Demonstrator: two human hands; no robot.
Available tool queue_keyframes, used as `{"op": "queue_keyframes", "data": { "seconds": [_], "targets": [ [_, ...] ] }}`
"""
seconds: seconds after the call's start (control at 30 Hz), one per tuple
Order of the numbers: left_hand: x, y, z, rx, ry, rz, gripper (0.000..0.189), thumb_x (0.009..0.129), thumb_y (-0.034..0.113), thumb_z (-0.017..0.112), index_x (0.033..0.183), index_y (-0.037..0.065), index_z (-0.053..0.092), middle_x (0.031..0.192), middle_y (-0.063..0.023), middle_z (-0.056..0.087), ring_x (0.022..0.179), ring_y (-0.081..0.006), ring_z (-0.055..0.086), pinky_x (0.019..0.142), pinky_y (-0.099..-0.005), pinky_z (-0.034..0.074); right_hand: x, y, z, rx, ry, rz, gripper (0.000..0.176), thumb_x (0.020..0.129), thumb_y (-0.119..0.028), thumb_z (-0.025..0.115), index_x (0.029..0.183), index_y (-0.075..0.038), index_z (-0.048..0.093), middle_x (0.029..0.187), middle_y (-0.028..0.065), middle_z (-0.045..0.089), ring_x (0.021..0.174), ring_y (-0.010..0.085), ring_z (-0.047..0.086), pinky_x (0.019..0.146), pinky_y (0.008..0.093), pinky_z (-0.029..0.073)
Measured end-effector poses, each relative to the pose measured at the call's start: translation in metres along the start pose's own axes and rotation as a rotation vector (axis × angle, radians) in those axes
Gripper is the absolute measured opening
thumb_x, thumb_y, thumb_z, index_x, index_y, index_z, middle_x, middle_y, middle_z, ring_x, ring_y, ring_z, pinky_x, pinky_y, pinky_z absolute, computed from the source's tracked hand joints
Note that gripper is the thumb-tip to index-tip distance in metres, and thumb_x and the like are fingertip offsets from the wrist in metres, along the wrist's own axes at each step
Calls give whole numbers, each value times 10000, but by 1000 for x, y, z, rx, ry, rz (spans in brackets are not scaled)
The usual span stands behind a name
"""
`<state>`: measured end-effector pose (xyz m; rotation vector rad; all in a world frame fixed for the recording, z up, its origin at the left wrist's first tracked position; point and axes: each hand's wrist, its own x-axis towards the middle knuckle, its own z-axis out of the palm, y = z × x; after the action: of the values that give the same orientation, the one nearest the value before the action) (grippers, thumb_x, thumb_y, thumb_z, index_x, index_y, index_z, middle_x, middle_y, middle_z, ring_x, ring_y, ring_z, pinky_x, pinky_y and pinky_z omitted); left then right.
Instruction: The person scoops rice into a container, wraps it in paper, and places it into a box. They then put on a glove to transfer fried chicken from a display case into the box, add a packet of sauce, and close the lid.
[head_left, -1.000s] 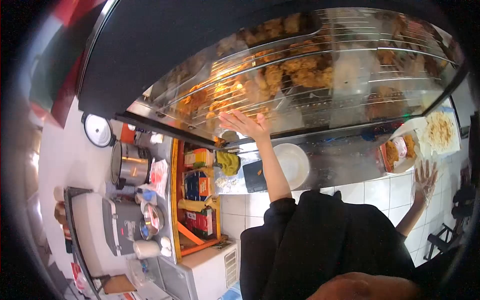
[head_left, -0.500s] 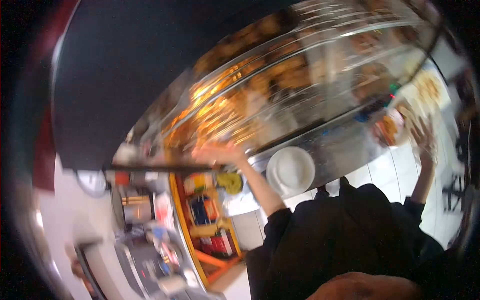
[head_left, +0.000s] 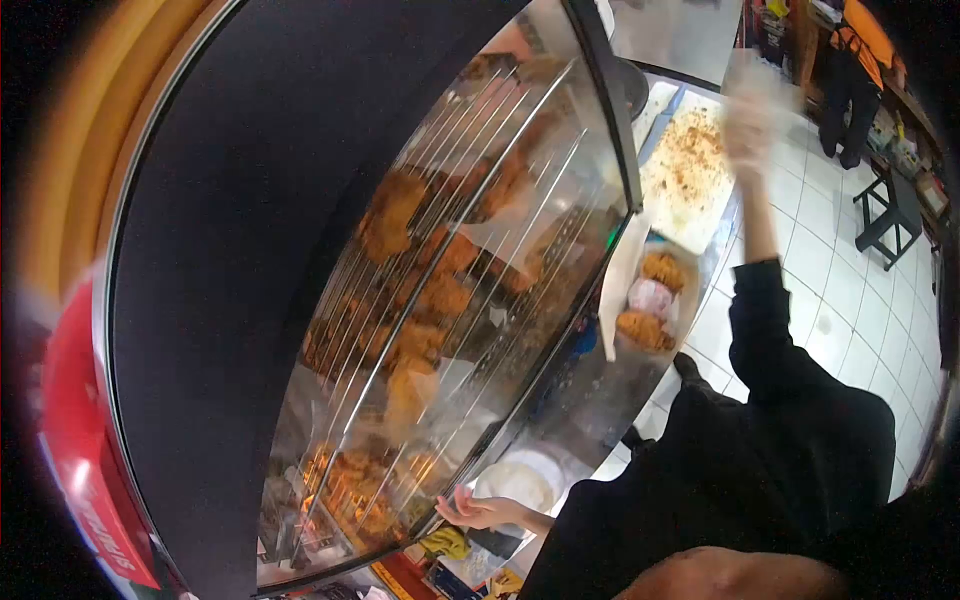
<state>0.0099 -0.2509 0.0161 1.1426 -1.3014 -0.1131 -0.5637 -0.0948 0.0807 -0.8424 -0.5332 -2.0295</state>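
Observation:
My left hand (head_left: 478, 511) is at the lower edge of the glass display case (head_left: 460, 250), palm up, fingers apart and nothing in them. Behind it stands a round white bowl (head_left: 520, 478) on the metal counter. My right hand (head_left: 752, 125), in a pale see-through glove, is smeared by motion over the far edge of a white tray (head_left: 665, 225) strewn with brown crumbs. Nearer to me, an open takeaway box (head_left: 607, 300) holds pieces of fried chicken (head_left: 645, 330) and a round paper-wrapped bundle (head_left: 651, 299).
Wire racks inside the case carry several pieces of fried chicken (head_left: 395, 215). Past the white-tiled floor (head_left: 830, 270) are a black stool (head_left: 893, 220) and a person in an orange top (head_left: 868, 32). The case's dark panel (head_left: 260, 200) fills the left side.
The view has swung round to the right. My right hand has moved from beside the takeaway box to the tray's far edge. My left hand stays near the case, now seen sharply.

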Motion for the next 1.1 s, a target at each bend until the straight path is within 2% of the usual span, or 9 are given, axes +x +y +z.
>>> {"op": "queue_keyframes", "data": {
  "seconds": [0.07,0.27,0.4,0.53,0.6,0.77,0.87,0.93,1.1],
  "targets": [
    [-25,29,24,-20,-65,-117,396,879,229,394,1166,-28,303,1105,-157,433,784,-240,559,680,-339,449,-19,-16,-160,-974,711,-60,220,847,-183,434,1018,-50,475,886,44,540,836,188,517,733,324,423],
    [-47,69,64,119,-220,-34,295,873,109,358,1132,-28,328,992,-160,491,664,-204,554,591,-268,460,-7,21,-72,-1548,738,740,321,791,-189,479,1056,-14,524,1048,162,534,952,256,514,789,343,408],
    [-60,73,62,91,-236,-61,240,859,113,368,1052,-28,394,942,-150,515,614,-176,525,541,-261,464,-16,0,-128,-2314,620,690,472,815,-399,444,1018,16,540,1036,192,538,957,265,520,801,351,411],
    [-88,79,67,-76,-409,-336,238,850,181,408,972,-17,457,873,-138,541,660,-202,567,509,-270,476,-44,11,-207,-2019,475,1017,562,829,-464,407,1079,31,489,910,155,583,799,227,564,727,277,438],
    [-114,76,66,-163,-604,-625,263,849,206,420,983,-16,464,861,-137,549,705,-215,584,517,-267,480,-64,17,-250,-779,552,1219,560,813,-546,366,899,-27,555,741,79,548,672,189,509,634,272,411],
    [-171,99,86,-80,-1030,-1093,349,866,290,407,1054,-1,447,907,-152,559,785,-239,576,651,-298,476,-30,43,-193,-902,965,1138,445,813,-561,346,658,-155,442,556,-66,350,493,89,300,457,238,270],
    [-220,55,81,-87,-1142,-1213,405,871,293,393,1172,31,324,1004,-162,523,834,-243,558,689,-311,463,-43,35,-215,-743,1080,1148,520,814,-573,312,908,-112,535,774,8,479,680,131,418,607,259,363],
    [-220,78,98,-31,-1243,-1097,454,871,301,394,1208,30,257,1062,-169,485,845,-241,551,692,-315,462,-49,31,-207,-753,922,1166,742,790,-617,277,1200,-7,380,1184,214,394,1087,242,392,893,338,327],
    [-202,139,127,-93,-1265,-1146,457,860,304,413,1179,6,277,1086,-177,457,846,-250,547,703,-353,461,-31,7,-102,-1548,502,702,455,872,-382,350,1126,-26,478,1145,108,488,1038,169,453,859,277,362]
  ]
}}
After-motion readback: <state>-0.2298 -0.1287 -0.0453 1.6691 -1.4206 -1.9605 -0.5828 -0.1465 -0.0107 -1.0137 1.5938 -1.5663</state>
